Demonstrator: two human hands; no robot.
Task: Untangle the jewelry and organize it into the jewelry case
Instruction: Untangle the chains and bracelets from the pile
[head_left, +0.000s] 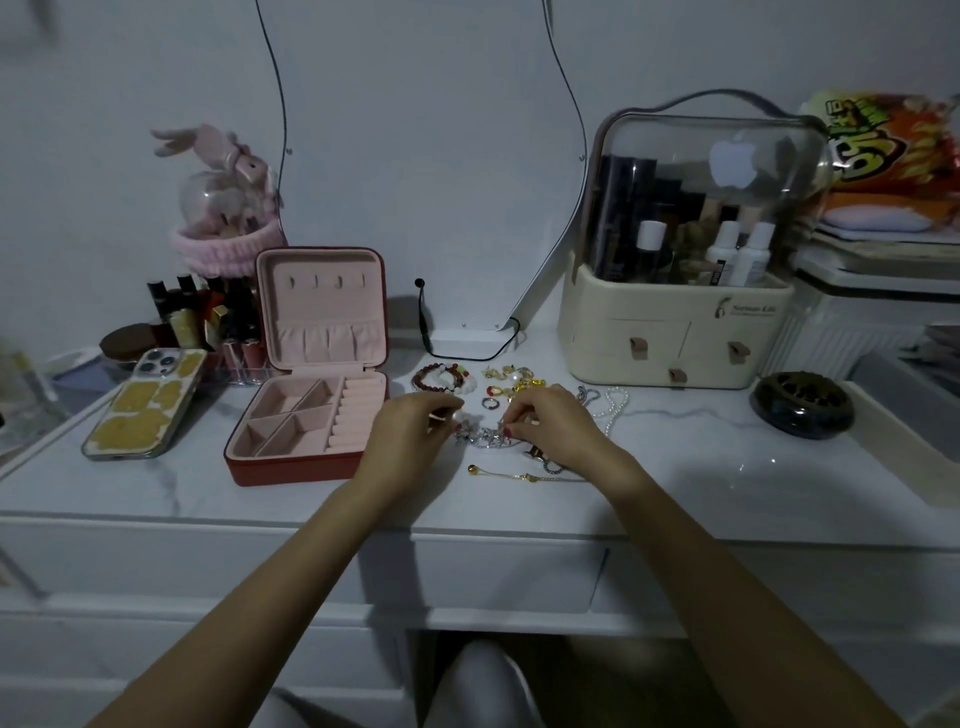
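Note:
An open jewelry case (311, 421), red outside and pink inside, stands on the white dresser top, its lid upright and its compartments bare. Right of it lies loose jewelry: beaded bracelets (441, 378), gold earrings and charms (514, 379), a small ring (490, 402), a pearl necklace (613, 405) and a gold chain (514, 474). A tangled silver piece (483, 435) lies between my hands. My left hand (415, 431) pinches its left end with curled fingers. My right hand (556, 421) pinches its right end.
A phone (143, 405) lies face down left of the case, with lipsticks (208, 322) behind it. A cream cosmetics organizer (680, 291) stands at the back right, a dark round dish (802, 405) beside it. A black cable (467, 348) runs behind the jewelry.

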